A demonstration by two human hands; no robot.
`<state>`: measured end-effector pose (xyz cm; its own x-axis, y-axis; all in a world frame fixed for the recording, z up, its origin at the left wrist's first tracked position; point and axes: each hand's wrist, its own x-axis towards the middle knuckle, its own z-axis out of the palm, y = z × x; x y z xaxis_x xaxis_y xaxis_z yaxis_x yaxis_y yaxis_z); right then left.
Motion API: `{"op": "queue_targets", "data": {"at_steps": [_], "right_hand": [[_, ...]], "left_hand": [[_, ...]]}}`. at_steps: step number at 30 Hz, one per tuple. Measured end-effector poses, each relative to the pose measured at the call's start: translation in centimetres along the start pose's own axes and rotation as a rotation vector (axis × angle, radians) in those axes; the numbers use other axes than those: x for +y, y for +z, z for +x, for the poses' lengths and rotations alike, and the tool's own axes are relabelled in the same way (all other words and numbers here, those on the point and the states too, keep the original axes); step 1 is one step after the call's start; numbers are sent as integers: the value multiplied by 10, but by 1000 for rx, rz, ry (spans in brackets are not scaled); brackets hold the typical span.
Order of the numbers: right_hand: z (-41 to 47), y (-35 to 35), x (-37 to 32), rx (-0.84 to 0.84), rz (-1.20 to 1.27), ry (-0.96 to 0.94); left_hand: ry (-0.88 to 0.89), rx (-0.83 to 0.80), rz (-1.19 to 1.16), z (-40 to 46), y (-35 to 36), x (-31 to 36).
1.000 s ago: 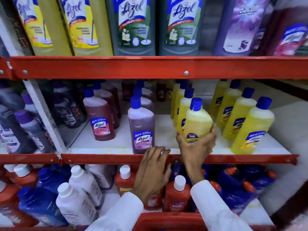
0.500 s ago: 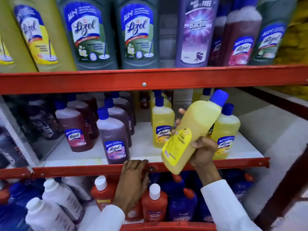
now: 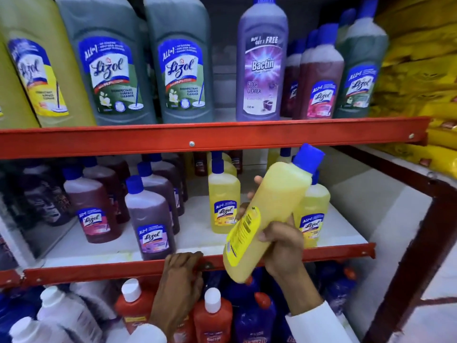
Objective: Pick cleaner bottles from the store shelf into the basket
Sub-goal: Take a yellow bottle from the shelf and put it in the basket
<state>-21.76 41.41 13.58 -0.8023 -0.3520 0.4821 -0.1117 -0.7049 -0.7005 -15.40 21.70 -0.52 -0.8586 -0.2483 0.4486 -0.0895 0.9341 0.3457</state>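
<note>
The right hand (image 3: 282, 246) grips the yellow bottle (image 3: 277, 204), tipped in the air by the shelf (image 3: 197, 233), ready for the basket, which is not seen. The left hand (image 3: 183, 276) holds the red shelf edge (image 3: 99, 271), maybe to stay steady

Yellow bottle (image 3: 277, 206), perhaps Lizol, in hand (image 3: 282, 246)

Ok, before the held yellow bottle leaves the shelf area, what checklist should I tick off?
1. Right hand grips the yellow plastic bottle: ok.
2. Its blue cap is on: ok.
3. Bottle held tilted, lifted off the white shelf board: ok.
4. Left hand holds the red metal shelf rail, carrying nothing else: ok.
5. Basket position: cannot tell, out of view.
</note>
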Motion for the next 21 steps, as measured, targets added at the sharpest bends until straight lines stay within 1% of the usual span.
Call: {"op": "queue_targets", "data": {"at_steps": [2, 4, 6, 8, 11, 14, 18, 21], "right_hand": [[0, 5, -1, 205, -367, -91], [1, 15, 0, 373, -661, -146], [0, 24, 3, 500, -883, -191], [-2, 28, 10, 588, -1031, -245], [-2, 28, 22, 666, -1095, -256], [-4, 27, 30, 668, -1095, -252], [-11, 23, 30, 563, -1010, -223], [-23, 12, 24, 438, -917, -169]], "left_hand": [[-24, -1, -15, 0, -1, 2], [-34, 1, -28, -1, -3, 4], [-39, 9, -41, 0, -3, 3], [-37, 9, -38, 0, -2, 2], [-46, 22, -59, 0, 1, 1], [-39, 36, -71, -1, 1, 1], [-34, 4, -84, -3, -2, 3], [-54, 3, -198, -10, -8, 17]]}}
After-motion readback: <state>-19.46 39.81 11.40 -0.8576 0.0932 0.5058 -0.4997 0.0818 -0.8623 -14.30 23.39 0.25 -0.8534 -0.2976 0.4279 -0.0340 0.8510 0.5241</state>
